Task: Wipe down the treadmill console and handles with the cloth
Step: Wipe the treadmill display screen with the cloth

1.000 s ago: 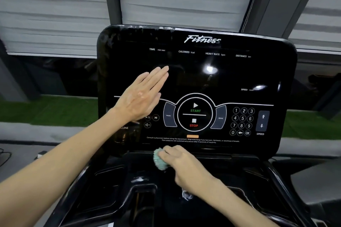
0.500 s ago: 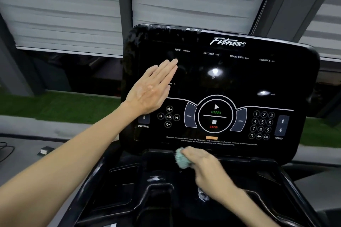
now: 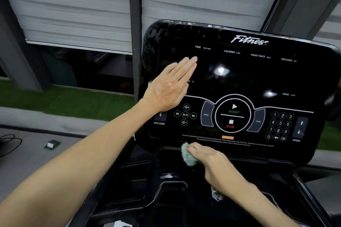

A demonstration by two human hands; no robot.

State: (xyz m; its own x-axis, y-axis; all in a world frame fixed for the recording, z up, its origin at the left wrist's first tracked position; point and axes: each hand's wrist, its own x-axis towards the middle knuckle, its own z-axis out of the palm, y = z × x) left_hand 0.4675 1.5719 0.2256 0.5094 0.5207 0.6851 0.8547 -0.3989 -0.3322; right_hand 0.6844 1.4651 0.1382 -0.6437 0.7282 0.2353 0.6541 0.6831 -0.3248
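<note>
Pale green cloth (image 3: 188, 155), bunched into a wad, at the bottom edge of the treadmill console (image 3: 258, 79), just above the black tray (image 3: 136, 175) below it. Held by the right hand (image 3: 212, 164): fingers (image 3: 195, 148) curled over the top of the wad and closed around it, cloth bulging out to the left of the fingertips and under the palm — knuckles facing the camera. Wad touching the console's lower lip, directly beneath the line of small white warning text and left of the orange strip (image 3: 227, 137).

Left hand (image 3: 169, 88) laid flat against the left part of the console face, above the INCLINE key (image 3: 160, 116) and the round media buttons (image 3: 185, 114). Fingers straight and pressed together, pointing up and to the right toward the TIME label (image 3: 197, 47); thumb hidden behind the palm. Nothing gripped — palm turned to the glossy black panel; actual contact with the surface cannot be told.

START/STOP dial (image 3: 232, 114) at the centre of the lower console, number keypad (image 3: 280, 126) and SPEED arrows (image 3: 300, 127) toward the right edge, well apart from both hands. Glossy face marked by two bright reflections. Behind the console, grey blinds (image 3: 73, 5) and a strip of green turf (image 3: 55, 101).
</note>
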